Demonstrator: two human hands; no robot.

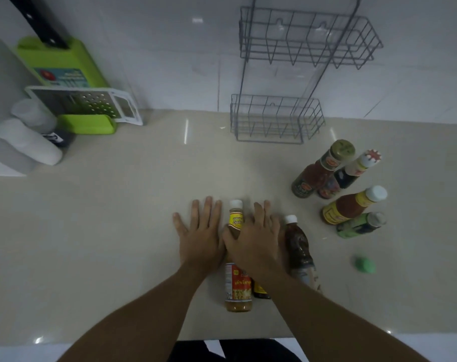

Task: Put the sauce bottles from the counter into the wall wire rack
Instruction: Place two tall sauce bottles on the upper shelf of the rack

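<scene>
Several sauce bottles stand on the beige counter. A tall amber bottle with a white cap and yellow neck label rises between my hands. A dark brown bottle stands just right of my right hand. Further right stand a green-capped chilli bottle, a dark soy bottle, an orange-red bottle and a green bottle. My left hand is spread flat, fingers apart, left of the amber bottle. My right hand hovers spread over it, thumb touching its neck. The two-tier wire rack on the wall holds nothing.
A green grater set with a black-handled knife stands at the back left, beside white plastic containers. A small green blob lies on the counter at right. Another dark bottle is partly hidden under my right forearm.
</scene>
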